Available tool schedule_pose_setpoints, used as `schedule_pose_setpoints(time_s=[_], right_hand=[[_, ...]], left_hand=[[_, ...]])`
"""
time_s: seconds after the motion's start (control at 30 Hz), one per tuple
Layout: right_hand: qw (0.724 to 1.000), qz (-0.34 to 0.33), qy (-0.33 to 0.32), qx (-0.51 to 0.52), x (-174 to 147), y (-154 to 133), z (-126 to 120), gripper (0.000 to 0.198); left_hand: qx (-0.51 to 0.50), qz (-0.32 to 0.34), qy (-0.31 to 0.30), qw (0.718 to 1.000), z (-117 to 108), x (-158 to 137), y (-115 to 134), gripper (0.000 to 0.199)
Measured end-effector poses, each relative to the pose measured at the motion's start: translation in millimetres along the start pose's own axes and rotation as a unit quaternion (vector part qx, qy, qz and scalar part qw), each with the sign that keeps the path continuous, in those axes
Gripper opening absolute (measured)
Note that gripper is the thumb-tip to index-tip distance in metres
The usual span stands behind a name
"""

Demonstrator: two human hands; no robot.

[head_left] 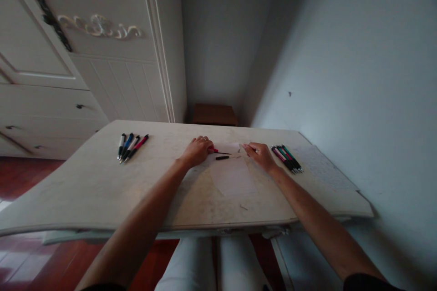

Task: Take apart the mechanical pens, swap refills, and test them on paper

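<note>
My left hand [200,150] is closed around a red pen barrel [212,150], and a thin dark refill [224,153] sticks out of it to the right. To the right, my right hand [259,154] is closed in a pinch at about the same height; a small pale piece shows at its fingertips, too small to name. Between the hands a short black pen part [222,158] lies on the table. Nearer to me is a sheet of white paper [234,177]. Tiny parts beside the black piece are too blurred to tell.
Several assembled pens [131,148] lie at the table's left, and several more pens [287,159] lie right of my right hand. A written sheet [322,166] is by the wall [358,77]. A small thin piece [243,207] lies near the front edge of the white table [146,200].
</note>
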State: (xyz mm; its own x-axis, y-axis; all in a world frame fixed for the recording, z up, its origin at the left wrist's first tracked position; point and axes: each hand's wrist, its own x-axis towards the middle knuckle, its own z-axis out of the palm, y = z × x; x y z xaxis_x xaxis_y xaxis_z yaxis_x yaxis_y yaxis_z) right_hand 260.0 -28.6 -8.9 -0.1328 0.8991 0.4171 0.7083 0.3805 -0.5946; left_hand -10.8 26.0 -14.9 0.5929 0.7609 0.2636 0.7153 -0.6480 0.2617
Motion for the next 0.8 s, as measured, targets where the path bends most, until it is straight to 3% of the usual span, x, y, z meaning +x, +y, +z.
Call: schedule_pose_setpoints(time_s=[0.27, 0.43, 0.53, 0.6, 0.8], right_hand=[[1.000, -0.010, 0.002, 0.001, -2.4, -4.5, 4.3, 0.054], [0.998, -0.048, 0.036, -0.007, -1.3, -4.0, 6.5, 0.047], [0.995, -0.096, 0.039, 0.004, -0.6, -4.4, 10.3, 0.030], [0.991, -0.130, 0.021, 0.007, -0.9, -5.9, 13.9, 0.024], [0.967, -0.233, -0.077, -0.064, -2.0, -15.7, 25.4, 0.039]], left_hand=[[0.075, -0.008, -0.006, 0.997, 0.1, -3.1, 13.4, 0.017], [0.004, -0.050, 0.035, 0.998, -3.8, -3.3, 7.8, 0.014], [-0.052, -0.068, 0.059, 0.995, -5.4, -1.6, 3.3, 0.009], [-0.087, -0.063, 0.066, 0.992, -4.8, -0.3, 1.6, 0.009], [-0.130, -0.021, 0.081, 0.988, -4.3, 0.9, -3.1, 0.019]])
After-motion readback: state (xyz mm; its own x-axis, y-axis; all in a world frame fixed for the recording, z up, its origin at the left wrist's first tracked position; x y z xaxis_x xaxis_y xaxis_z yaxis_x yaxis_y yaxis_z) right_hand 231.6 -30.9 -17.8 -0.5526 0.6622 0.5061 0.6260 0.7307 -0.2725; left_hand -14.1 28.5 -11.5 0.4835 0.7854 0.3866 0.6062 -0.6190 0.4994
